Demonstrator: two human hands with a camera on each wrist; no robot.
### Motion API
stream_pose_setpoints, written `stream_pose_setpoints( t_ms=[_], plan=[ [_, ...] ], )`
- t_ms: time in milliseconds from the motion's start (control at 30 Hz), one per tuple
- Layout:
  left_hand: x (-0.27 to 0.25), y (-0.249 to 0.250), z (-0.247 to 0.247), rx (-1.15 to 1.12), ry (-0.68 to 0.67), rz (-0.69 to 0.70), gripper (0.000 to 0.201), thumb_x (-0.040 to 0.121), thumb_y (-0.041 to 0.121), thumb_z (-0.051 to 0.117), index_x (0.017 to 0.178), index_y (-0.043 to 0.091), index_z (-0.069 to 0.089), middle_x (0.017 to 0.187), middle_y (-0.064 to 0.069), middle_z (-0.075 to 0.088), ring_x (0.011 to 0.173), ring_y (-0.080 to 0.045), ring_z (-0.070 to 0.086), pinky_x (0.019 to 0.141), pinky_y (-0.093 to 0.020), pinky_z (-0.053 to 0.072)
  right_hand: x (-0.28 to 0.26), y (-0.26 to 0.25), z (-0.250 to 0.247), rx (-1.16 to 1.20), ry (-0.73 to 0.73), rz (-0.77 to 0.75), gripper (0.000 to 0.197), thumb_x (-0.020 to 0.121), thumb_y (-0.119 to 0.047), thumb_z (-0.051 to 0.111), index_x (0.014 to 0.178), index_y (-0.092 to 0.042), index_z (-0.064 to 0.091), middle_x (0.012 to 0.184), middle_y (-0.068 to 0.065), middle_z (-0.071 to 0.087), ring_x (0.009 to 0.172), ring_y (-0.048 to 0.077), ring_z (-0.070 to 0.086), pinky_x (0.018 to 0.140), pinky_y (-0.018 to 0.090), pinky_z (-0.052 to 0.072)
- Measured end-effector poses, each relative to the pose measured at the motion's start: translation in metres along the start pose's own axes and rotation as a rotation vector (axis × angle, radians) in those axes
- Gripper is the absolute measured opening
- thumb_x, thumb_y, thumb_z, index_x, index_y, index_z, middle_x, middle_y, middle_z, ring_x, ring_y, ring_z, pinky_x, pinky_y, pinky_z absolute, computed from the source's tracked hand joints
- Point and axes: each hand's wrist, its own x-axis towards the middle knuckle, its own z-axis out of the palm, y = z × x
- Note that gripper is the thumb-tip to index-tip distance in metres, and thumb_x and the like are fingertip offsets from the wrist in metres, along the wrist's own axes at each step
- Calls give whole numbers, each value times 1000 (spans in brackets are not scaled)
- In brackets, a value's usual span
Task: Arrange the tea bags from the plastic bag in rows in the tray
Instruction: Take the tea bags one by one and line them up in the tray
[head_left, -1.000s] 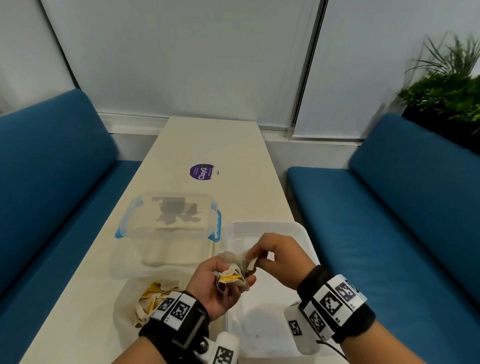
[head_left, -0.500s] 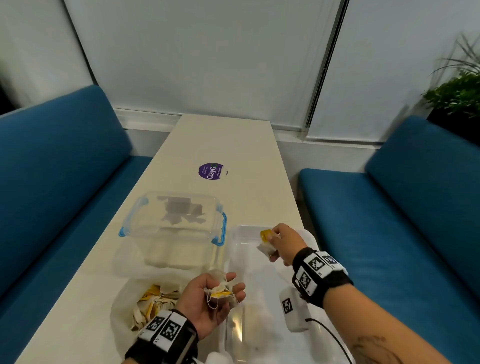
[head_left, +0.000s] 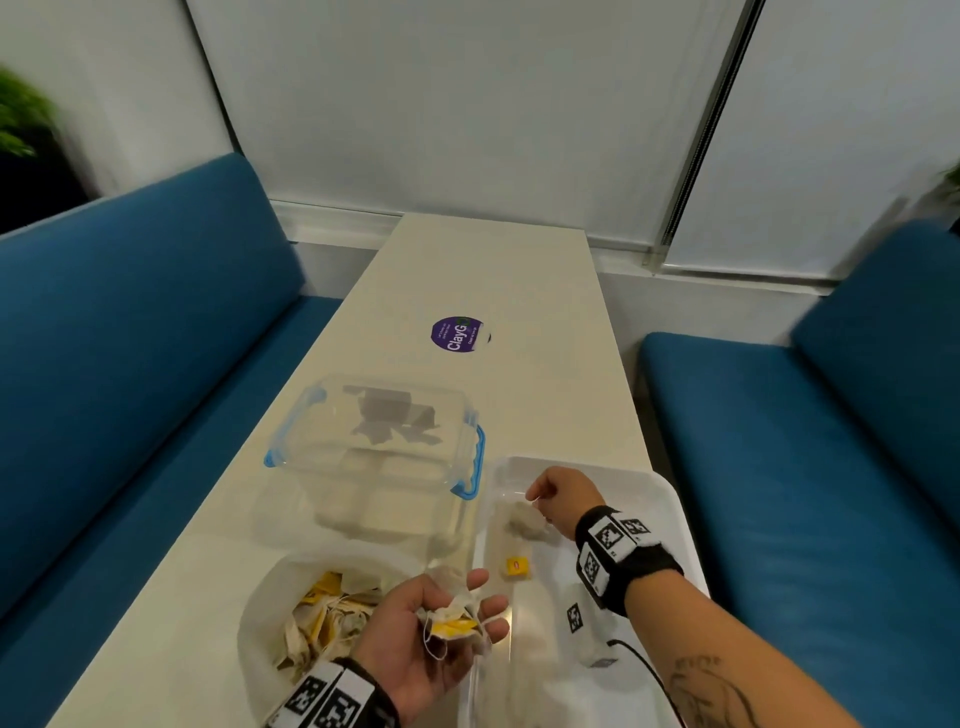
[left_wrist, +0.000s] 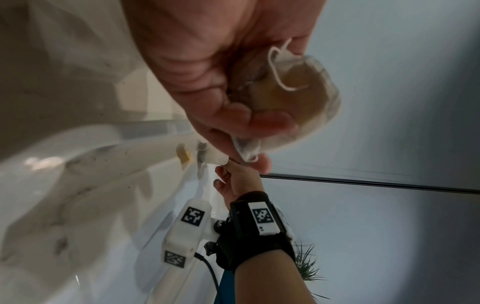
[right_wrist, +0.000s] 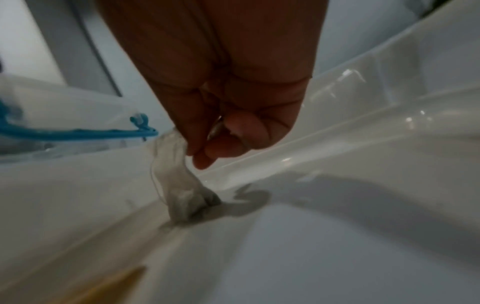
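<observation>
My right hand (head_left: 563, 496) pinches a tea bag (right_wrist: 182, 185) by its top; its bottom touches the white tray (head_left: 670, 499) at the far-left corner, around eleven o'clock. I should lower it flat, tag (head_left: 515, 566) trailing toward six. It hangs roughly upright, I think. My left hand (head_left: 415, 639) cups spare tea bags (head_left: 454, 621), fingers loosely curled.

To the left of my right hand (head_left: 563, 496) the clear box (head_left: 382, 457) with blue clips stands just beside the tray's (head_left: 670, 499) left rim and blocks that side. The tray floor to the right of my hand lies bare and open. Near me, one tea bag (head_left: 524, 522) and its yellow tag (head_left: 515, 566) lie on the floor. The plastic bag (head_left: 270, 603) sits well left, under my left hand (head_left: 415, 644).
</observation>
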Motion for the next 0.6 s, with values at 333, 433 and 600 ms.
stream_pose_setpoints(
  t_ms=[333,433,600],
  plan=[
    [1,0,-3,32,-5,0,43,65,8,44,102,-4,61,80,-27,69,55,-36,66,39,-27,50,-23,-12,-7,-445,-92,-88,11,84,-16,58,88,-12,67,96,4,66,93,21,61,86,33,52],
    [3,-1,-4,57,-4,-15,45,66,8,45,106,-3,61,82,-27,69,57,-35,67,38,-28,50,-28,-16,14,-620,-284,-81,24,80,-18,67,102,-10,63,108,8,66,99,26,62,88,35,52],
    [2,-3,-2,66,-22,-28,45,68,5,42,109,-4,58,82,-26,69,56,-35,67,34,-27,49,-21,-18,36,-699,-304,-9,33,78,-24,71,106,-7,65,100,7,64,99,28,64,86,35,53]
  ],
)
